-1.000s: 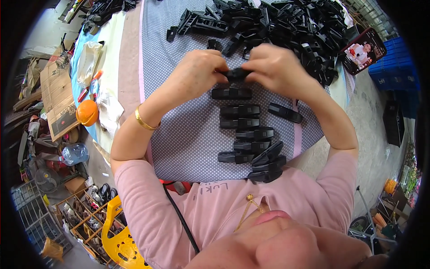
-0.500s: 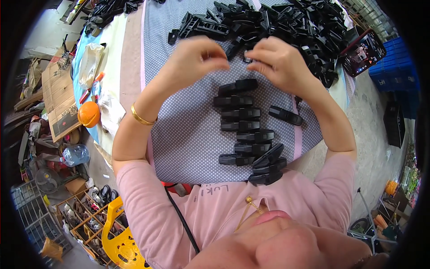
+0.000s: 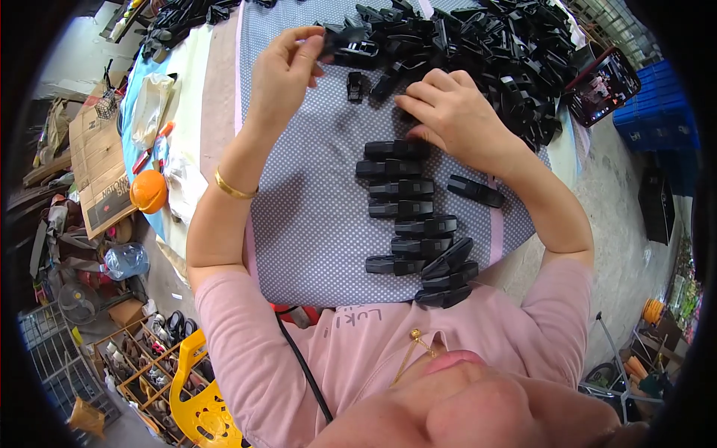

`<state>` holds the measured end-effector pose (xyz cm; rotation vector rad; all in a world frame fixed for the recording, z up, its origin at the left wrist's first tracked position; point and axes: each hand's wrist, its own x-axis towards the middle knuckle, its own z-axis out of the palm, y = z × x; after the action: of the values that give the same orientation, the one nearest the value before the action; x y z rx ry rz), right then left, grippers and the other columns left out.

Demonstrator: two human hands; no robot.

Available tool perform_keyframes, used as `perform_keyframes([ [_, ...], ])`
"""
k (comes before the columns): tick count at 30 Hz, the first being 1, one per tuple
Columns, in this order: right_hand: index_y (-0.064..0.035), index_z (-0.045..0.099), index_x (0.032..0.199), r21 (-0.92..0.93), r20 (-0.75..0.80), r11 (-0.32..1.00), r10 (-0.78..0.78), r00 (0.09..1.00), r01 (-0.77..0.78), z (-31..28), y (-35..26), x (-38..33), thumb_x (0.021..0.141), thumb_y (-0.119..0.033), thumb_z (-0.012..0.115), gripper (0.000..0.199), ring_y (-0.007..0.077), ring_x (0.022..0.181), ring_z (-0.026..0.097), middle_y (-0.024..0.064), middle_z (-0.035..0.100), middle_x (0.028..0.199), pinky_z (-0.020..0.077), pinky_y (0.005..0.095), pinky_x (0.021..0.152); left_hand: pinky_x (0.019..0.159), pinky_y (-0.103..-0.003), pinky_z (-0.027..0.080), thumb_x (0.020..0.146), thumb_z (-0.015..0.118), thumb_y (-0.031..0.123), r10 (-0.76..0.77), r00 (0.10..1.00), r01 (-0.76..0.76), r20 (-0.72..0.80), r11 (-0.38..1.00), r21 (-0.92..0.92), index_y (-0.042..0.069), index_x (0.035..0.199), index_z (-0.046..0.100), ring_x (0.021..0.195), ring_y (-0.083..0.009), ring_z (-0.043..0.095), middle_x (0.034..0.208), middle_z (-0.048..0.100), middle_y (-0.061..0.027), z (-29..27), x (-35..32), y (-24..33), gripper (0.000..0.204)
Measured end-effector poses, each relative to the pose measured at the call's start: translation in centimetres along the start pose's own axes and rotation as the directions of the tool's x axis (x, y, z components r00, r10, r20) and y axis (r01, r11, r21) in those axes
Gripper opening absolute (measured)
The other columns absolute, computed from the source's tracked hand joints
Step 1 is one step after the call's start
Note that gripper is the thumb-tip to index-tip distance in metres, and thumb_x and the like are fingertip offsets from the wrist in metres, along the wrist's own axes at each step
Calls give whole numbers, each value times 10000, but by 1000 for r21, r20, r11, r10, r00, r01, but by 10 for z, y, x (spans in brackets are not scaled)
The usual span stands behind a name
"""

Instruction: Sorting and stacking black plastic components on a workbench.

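Observation:
My left hand [image 3: 287, 63] is closed, its thumb and fingers pinching a black plastic part [image 3: 342, 37] at the left edge of the pile; motion blurs that part. Curled fingers on my right hand [image 3: 452, 112] hang just above the far end of a column of black plastic pieces [image 3: 399, 188]. Its thumb is close to the farthest piece [image 3: 392, 149], and a dark shape shows under the fingers, too hidden to name. A small black part [image 3: 355, 87] lies between the hands. One separate black piece [image 3: 476, 191] rests right of the column.
A large pile of black plastic parts [image 3: 478, 45] covers the table's far side. At right, a phone [image 3: 605, 88] stands by blue crates [image 3: 661, 108]. An orange [image 3: 149, 192] and plastic bags [image 3: 151, 112] lie at left. The dotted cloth [image 3: 314, 246] spreads before me.
My left hand has moved up and left to the pile and pinches a part. My right hand has come slightly nearer. The farthest piece in the column now lies straighter; a small part shows between the hands.

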<state>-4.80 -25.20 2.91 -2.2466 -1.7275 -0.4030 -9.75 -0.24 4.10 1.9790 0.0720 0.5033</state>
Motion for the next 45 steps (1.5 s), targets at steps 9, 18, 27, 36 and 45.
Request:
perform_keyframes([
  [9,-71,605,1124,190,-4,966,178,984,-174,-23,12,-5,751,-60,705,387,216,900,581,61,634,918,433,344,845,509,-208,491,922,607,203,-332,832,335,444,939,76,14,1062,670,590,-71,588,796,659,-55,22,-27,23,244],
  [18,-36,631,1089,362,-27,928,104,994,-87,-1,2,-5,773,-66,689,323,234,804,574,76,609,852,481,342,737,725,-325,513,759,736,159,-55,890,-171,453,880,443,10,996,696,819,-258,629,933,611,-101,29,-41,30,283],
  [27,-31,688,915,106,-48,991,90,995,-84,-16,2,-6,742,-124,721,200,216,830,533,47,570,847,431,330,727,606,-286,481,728,768,120,5,901,-212,435,878,429,1,908,711,665,-185,583,807,627,-79,25,-41,25,224],
  [36,-11,678,896,166,-56,985,53,997,-43,1,-1,3,666,-96,736,252,238,805,522,67,549,820,477,337,707,602,-283,481,722,767,94,90,879,-260,469,914,313,-26,878,695,654,-185,594,783,616,-90,31,-40,20,210],
  [45,-49,641,890,48,-10,960,277,961,-276,-34,13,-10,689,-280,774,334,274,795,622,84,618,825,493,363,677,613,-302,475,765,752,225,52,849,-254,525,912,321,-2,905,682,668,-207,582,830,604,-87,31,-30,27,276],
])
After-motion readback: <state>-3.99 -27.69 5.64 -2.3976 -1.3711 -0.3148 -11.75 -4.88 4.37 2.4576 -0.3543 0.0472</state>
